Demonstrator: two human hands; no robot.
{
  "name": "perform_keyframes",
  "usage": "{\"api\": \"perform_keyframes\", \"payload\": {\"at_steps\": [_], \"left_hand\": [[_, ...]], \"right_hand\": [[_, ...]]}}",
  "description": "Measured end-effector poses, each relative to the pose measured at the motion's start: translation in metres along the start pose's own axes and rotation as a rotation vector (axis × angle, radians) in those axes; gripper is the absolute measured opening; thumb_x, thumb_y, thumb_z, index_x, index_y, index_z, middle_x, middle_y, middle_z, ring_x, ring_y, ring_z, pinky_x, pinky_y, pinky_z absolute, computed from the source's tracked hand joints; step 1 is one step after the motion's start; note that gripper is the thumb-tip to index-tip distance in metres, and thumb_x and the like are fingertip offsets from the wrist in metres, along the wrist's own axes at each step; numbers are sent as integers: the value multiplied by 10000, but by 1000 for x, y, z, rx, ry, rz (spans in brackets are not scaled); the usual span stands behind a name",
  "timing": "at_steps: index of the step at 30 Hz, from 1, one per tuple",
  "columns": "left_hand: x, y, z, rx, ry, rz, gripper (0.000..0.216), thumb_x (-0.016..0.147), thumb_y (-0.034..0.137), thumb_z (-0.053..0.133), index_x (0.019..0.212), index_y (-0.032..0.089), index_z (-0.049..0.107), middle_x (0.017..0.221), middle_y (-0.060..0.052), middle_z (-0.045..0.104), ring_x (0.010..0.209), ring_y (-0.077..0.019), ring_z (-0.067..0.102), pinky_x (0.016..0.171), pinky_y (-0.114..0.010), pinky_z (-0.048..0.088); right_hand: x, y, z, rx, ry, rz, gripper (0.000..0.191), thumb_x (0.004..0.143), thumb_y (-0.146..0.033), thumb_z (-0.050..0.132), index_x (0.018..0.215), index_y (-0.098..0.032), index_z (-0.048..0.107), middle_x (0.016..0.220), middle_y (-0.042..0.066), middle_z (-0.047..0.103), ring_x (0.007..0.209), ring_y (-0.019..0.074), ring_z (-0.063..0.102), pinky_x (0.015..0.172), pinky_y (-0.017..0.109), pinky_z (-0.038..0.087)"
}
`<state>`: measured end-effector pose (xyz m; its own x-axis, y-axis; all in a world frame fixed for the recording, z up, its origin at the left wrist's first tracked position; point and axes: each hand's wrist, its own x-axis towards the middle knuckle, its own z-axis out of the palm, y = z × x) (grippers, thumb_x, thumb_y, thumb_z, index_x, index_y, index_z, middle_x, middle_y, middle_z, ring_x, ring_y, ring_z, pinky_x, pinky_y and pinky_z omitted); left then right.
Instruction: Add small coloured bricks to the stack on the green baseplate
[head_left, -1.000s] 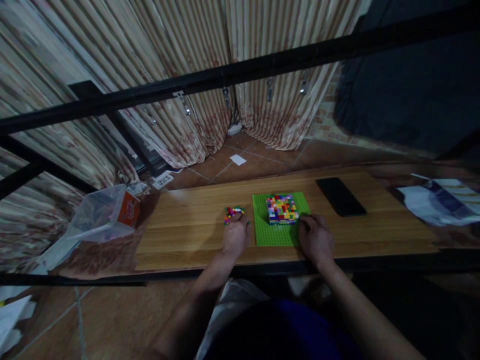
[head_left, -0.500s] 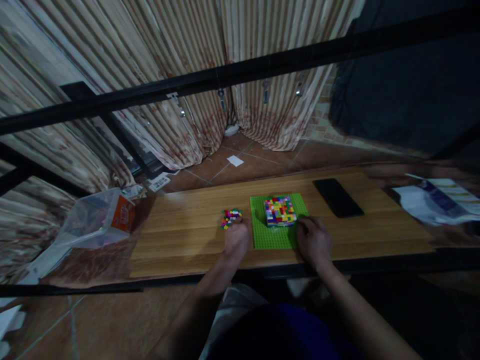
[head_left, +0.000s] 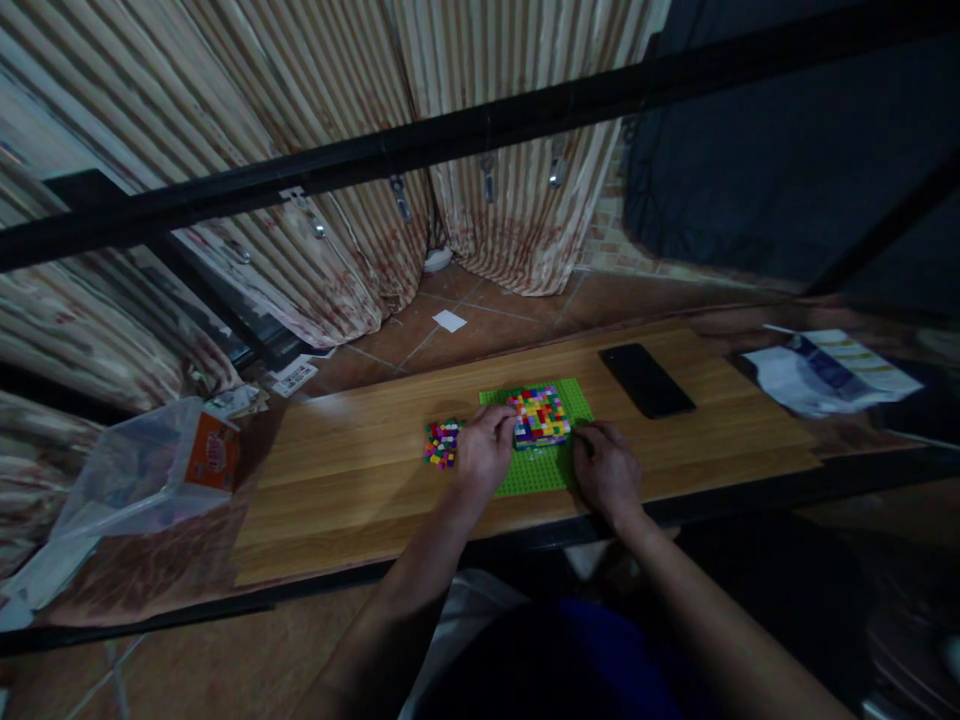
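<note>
Head view: left hand (head_left: 486, 455) seemingly pinching brick block (head_left: 538, 416), right hand (head_left: 604, 474) curled on green baseplate (head_left: 541, 467)

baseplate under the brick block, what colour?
Bright green baseplate, seen in the head view, under the multicoloured brick block.

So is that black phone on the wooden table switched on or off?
Cannot tell for sure: the black phone lies flat on the wooden table, its upper face dark and unlit.

Bare board (head_left: 360, 490) left of brick pile (head_left: 442, 443); phone (head_left: 646, 380) blocks far right
</note>
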<state>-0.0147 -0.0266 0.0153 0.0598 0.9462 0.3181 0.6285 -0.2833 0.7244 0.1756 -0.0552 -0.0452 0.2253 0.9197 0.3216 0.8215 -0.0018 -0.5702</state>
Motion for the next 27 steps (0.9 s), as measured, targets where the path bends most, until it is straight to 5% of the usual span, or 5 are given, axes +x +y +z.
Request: {"api": "perform_keyframes", "payload": {"at_steps": [16, 27], "left_hand": [[9, -12, 28, -133, 126, -9, 114, 819, 176, 678, 894, 217, 754, 977, -39, 668, 929, -167, 641, 892, -296, 511], [25, -20, 38, -394, 99, -402, 477, 654, 141, 774, 1110, 184, 638, 1069, -48, 673, 893, -143, 638, 778, -255, 523]], "right_hand": [[0, -1, 0, 0, 4, -17, 304, 903, -257, 448, 1004, -182, 725, 1107, 106, 668, 922, 215, 636, 761, 315, 495], [0, 0, 1, 15, 9, -21, 304, 909, -256, 439, 1009, -192, 719, 1120, 101, 663, 972, 225, 633, 803, 329, 500]]}}
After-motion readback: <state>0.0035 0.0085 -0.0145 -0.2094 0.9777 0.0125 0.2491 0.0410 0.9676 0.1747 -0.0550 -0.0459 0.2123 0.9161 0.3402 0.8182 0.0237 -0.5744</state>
